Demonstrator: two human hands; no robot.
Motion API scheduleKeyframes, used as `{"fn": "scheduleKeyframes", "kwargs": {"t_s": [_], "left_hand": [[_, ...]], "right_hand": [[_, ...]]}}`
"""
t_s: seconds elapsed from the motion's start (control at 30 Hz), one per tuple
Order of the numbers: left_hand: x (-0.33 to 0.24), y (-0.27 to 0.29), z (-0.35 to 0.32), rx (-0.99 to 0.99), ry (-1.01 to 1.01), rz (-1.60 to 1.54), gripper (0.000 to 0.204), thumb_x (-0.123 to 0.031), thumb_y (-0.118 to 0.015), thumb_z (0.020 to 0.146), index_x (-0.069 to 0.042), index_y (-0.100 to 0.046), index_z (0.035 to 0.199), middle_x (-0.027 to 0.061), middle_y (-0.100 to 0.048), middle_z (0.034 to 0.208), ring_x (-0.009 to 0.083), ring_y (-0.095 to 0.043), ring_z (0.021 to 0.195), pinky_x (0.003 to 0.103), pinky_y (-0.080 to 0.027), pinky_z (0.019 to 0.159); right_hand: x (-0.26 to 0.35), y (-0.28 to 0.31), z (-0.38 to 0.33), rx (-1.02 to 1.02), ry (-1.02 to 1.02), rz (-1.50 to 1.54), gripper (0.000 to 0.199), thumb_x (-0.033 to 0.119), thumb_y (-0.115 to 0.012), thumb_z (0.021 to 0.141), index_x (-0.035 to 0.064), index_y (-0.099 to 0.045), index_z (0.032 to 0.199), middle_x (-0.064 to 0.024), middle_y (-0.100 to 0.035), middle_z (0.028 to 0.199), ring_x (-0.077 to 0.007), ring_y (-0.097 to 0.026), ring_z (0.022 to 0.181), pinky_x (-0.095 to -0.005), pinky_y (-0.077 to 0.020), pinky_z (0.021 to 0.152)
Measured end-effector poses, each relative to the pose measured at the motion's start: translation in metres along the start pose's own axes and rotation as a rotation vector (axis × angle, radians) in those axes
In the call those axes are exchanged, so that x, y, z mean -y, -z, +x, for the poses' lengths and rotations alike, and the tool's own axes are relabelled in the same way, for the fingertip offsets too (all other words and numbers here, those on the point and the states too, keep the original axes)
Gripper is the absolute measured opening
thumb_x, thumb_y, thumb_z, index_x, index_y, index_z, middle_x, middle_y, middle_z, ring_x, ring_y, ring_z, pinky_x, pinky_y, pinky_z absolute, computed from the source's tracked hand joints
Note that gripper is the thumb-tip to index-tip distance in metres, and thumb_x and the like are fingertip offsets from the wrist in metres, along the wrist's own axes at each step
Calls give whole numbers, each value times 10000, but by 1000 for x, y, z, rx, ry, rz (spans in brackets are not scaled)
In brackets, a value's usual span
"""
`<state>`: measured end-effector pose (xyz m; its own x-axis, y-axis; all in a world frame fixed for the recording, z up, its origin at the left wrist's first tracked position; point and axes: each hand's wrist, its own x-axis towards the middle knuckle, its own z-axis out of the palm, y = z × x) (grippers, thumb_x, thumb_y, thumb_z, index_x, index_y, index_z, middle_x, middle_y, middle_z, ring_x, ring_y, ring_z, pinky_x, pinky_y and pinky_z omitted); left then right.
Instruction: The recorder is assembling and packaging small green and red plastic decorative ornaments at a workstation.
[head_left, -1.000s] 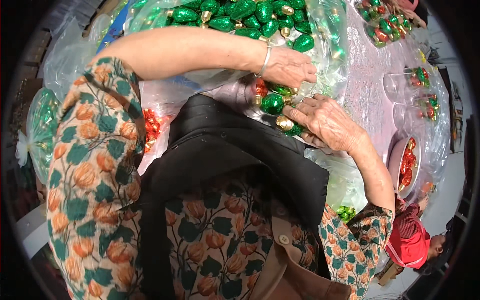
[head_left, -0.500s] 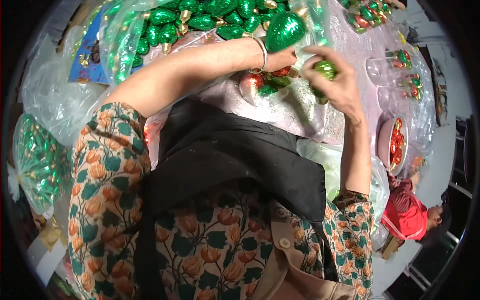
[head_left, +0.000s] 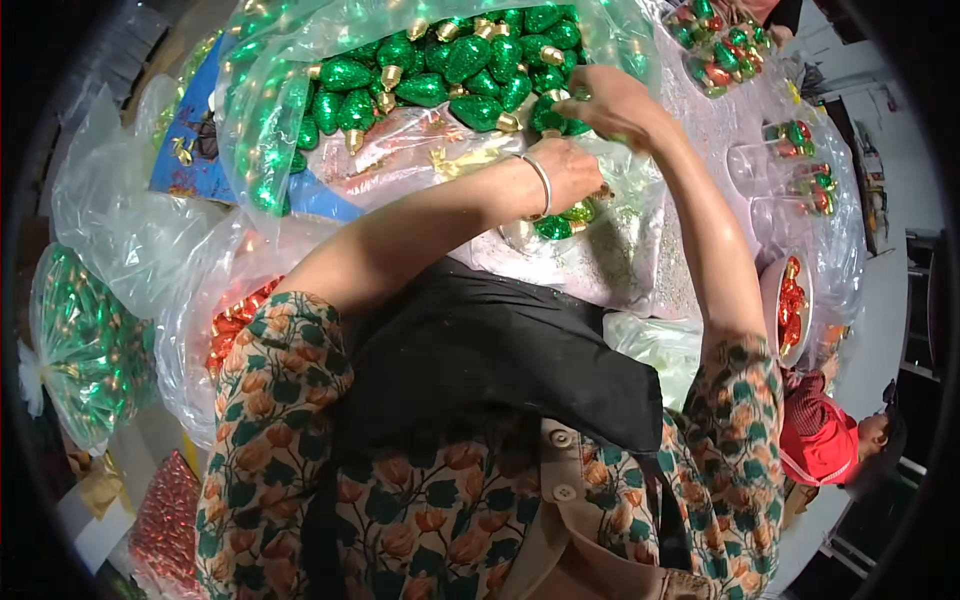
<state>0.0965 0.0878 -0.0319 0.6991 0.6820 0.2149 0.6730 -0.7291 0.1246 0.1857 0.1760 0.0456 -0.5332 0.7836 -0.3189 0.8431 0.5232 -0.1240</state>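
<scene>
My left hand [head_left: 568,178], with a bangle at the wrist, is curled over a clear plastic container [head_left: 518,238]. Inside it are green ornaments [head_left: 556,226], one of them lighter and shiny. A small gold-brown bit shows at the fingertips; what this hand grips is mostly hidden. My right hand [head_left: 612,104] reaches to the near right edge of a pile of green glitter bulb ornaments [head_left: 468,60] with gold caps. Its thumb and fingers close at the cap of one green bulb ornament [head_left: 547,116].
Clear plastic sheeting [head_left: 250,130] surrounds the pile. At right are clear cups of ornaments [head_left: 800,138] and a bowl of red ornaments [head_left: 792,300]. Bagged green ornaments [head_left: 90,350] lie at left, red ones [head_left: 235,322] by my left elbow. A person in red [head_left: 822,435] is at far right.
My right hand has moved up and left to the pile and no longer holds the light green ornament. The large green bulb above my left hand is gone from there. My left hand is lower.
</scene>
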Motion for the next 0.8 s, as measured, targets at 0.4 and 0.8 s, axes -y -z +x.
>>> {"fn": "scheduleKeyframes", "kwargs": {"t_s": [0.4,0.8], "left_hand": [[6,-13,1,-6,2,-25,141,-48,-534,740,34,-597,837,151,-649,756,278,-662,730,367,-533,635],[-5,6,2,185,16,-193,189,-92,-532,763,-12,-580,927,136,-610,791,283,-618,796,402,-483,735]], "right_hand": [[-49,-28,40,-42,196,283,628,259,-740,681,-1,-499,1199,-187,-632,947,-261,-610,862,-343,-486,746],[-58,-12,-89,-228,516,448,626,214,-779,626,24,-530,1168,-127,-625,911,-200,-600,861,-316,-476,805]]}}
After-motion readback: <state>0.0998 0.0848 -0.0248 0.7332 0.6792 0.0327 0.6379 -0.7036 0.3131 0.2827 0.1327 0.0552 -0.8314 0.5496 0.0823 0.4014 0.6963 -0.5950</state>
